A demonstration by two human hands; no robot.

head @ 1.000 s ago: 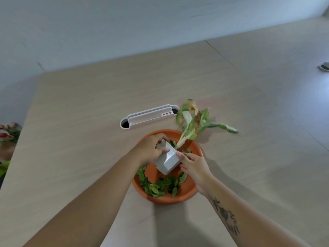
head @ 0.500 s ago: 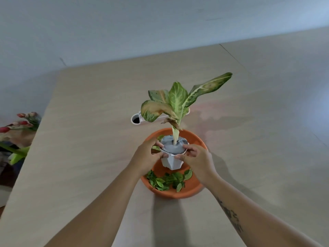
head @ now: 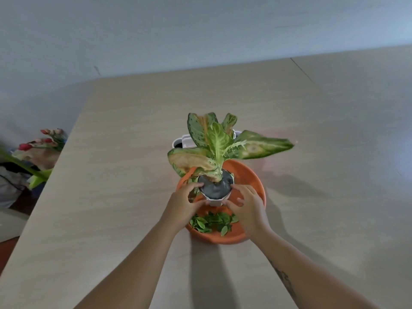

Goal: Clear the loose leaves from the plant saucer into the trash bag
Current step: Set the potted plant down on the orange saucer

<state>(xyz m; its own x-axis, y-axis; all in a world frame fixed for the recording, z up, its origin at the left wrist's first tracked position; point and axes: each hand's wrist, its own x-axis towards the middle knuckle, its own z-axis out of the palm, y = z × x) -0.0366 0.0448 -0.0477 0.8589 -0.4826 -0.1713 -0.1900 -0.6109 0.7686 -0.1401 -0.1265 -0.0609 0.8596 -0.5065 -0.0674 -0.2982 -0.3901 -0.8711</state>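
Observation:
An orange plant saucer [head: 249, 175] sits on the wooden table [head: 111, 197]. Loose green leaves [head: 211, 223] lie in its near part. A small white pot [head: 215, 189] with a large-leaved plant [head: 218, 141] stands upright over the saucer's middle. My left hand [head: 182, 204] grips the pot's left side and my right hand [head: 247, 204] grips its right side. The pot's base is hidden behind my fingers. No trash bag is in view.
A white oblong holder [head: 181, 140] lies on the table just behind the saucer, mostly hidden by the plant. Red tulip-like flowers [head: 42, 139] and green stems show past the table's left edge. A table seam [head: 303, 70] runs at the far right.
The pot went from tilted on its side to upright between both hands. The plant's leaves now stand up toward me, and the view has shifted slightly.

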